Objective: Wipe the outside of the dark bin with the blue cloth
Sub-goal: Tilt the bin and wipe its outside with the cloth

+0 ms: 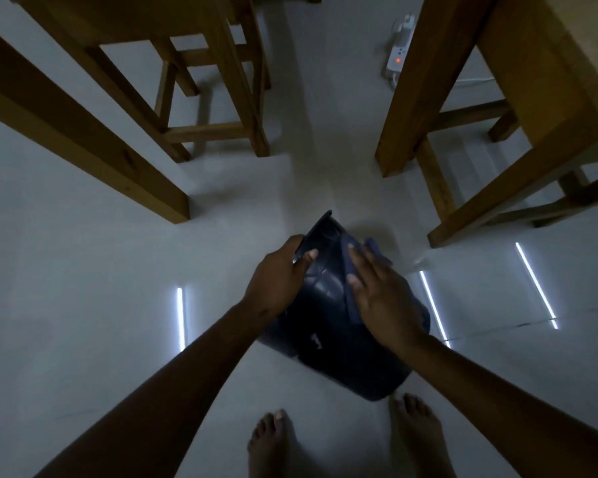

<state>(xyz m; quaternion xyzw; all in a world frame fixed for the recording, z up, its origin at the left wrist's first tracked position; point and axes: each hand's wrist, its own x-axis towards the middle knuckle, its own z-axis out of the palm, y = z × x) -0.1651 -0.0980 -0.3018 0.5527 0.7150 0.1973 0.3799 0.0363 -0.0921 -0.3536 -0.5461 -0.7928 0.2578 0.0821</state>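
Dark plastic formed the bin, which lay tilted on the pale floor between two wooden tables, just ahead of the person's bare feet. The left hand was closed on the bin's rim, thumb inside and fingers outside. The right hand lay flat with fingers extended, pressing the blue cloth against the bin's outer wall.
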